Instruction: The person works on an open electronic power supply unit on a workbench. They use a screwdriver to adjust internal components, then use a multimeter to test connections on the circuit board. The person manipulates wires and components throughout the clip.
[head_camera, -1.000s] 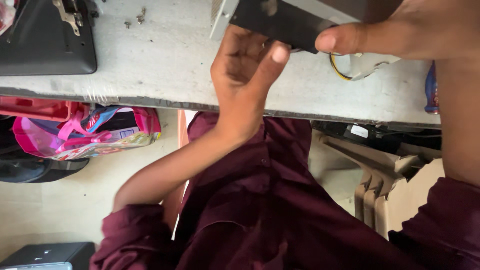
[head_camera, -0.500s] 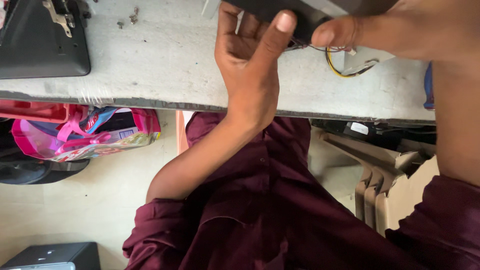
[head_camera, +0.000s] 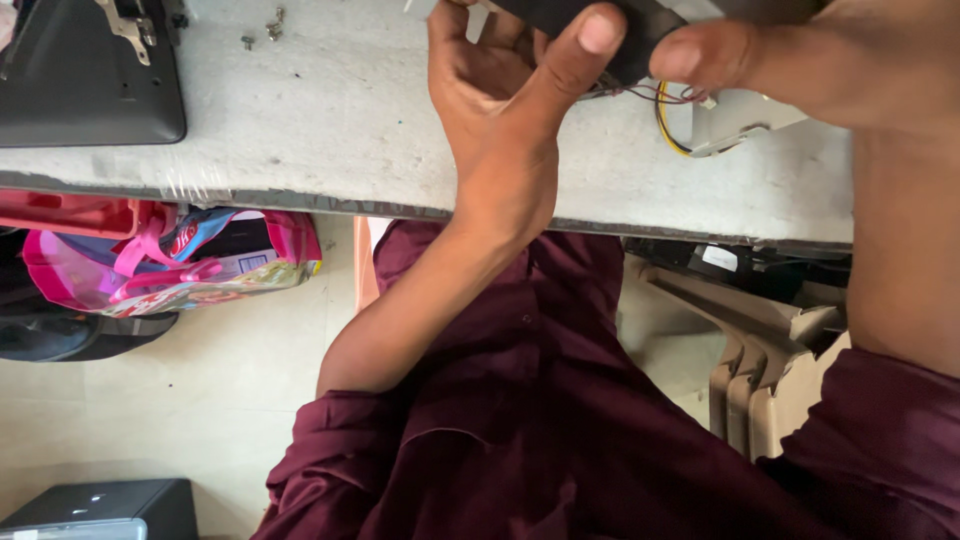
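Both hands hold a black flat part (head_camera: 585, 22) at the top edge of the view, above a grey workbench (head_camera: 330, 110). My left hand (head_camera: 510, 110) grips it from below, thumb pressed on its near side. My right hand (head_camera: 760, 60) pinches its right end with the thumb. Thin coloured wires (head_camera: 665, 110) hang from under the part toward a grey metal piece (head_camera: 740, 120) lying on the bench. Most of the black part is cut off by the frame.
A black device casing (head_camera: 90, 80) lies at the bench's left, with small screws (head_camera: 265, 25) beside it. Under the bench are a pink patterned bag (head_camera: 160, 265), stacked beige plastic chairs (head_camera: 760, 350) and a dark box (head_camera: 100, 505) on the floor.
The hands and the black part have moved up toward the top of the view, so less of the part shows. The left thumb now presses on its near side.
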